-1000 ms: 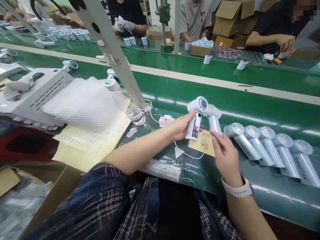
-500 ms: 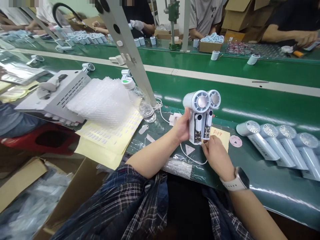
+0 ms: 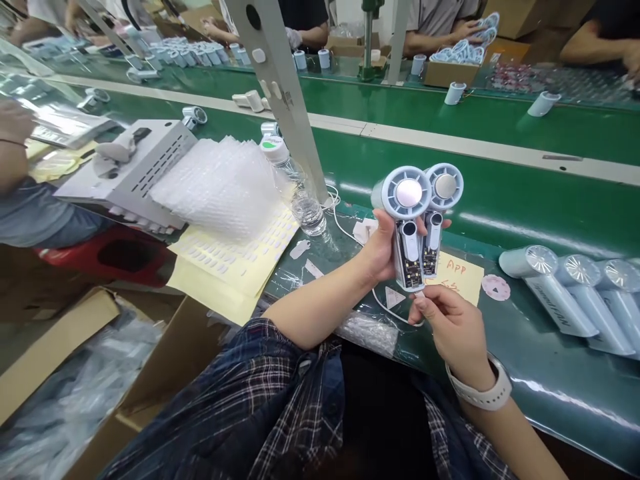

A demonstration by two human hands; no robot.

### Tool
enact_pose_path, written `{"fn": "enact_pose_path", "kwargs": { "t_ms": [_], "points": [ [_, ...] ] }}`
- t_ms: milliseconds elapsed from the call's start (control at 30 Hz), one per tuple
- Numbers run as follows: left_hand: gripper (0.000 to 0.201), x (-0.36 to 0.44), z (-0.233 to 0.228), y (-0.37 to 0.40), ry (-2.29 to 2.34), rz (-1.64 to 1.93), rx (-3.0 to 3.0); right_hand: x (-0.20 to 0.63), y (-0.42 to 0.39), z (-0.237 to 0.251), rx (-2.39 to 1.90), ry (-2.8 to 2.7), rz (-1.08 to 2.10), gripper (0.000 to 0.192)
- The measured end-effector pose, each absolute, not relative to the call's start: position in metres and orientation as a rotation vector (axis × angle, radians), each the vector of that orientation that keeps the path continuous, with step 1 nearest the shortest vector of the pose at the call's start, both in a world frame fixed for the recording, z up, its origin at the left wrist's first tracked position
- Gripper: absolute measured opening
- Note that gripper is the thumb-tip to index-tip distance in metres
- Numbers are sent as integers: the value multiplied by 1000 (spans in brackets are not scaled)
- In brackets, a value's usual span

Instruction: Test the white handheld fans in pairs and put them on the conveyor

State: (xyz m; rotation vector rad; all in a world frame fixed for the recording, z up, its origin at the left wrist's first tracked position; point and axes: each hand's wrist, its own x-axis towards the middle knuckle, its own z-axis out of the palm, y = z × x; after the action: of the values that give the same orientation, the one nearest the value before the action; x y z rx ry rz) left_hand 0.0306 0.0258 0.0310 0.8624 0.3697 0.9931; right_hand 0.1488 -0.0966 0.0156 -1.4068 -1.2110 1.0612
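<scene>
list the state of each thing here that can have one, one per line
left hand: closed around two handheld fans, held upright side by side
two handheld fans: off the table, round heads up
right hand: pinching a white cable at the fans' bases
white cable: slack, looping onto the table
water bottle: capped, lying tilted
fans on the table: lying in a row

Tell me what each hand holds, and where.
Left hand grips two handheld fans together by their handles; right hand pinches a white cable at their base.
</scene>
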Motion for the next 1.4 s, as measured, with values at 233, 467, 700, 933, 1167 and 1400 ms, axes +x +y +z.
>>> {"fn": "enact_pose_path", "kwargs": {
  "t_ms": [233,467,700,933,1167,1400],
  "points": [
    [94,35,25,24,417,1054,893,132,-107,5,-1354,-998,1095,46],
    [89,34,31,22,366,1049,656,136,-103,15,-1288,-1410,814,35],
    [90,28,33,24,248,1041,624,136,-102,12,-1371,-1192,769,37],
    [90,34,23,18,205,1101,832,130,-107,-4,-1276,-868,1057,44],
    [89,34,29,19,284,1073,796,143,-103,2,-1300,-1167,736,45],
    [73,24,21,20,354,778,1030,177,-91,-6,-1236,-1078,809,42]
  ]
}}
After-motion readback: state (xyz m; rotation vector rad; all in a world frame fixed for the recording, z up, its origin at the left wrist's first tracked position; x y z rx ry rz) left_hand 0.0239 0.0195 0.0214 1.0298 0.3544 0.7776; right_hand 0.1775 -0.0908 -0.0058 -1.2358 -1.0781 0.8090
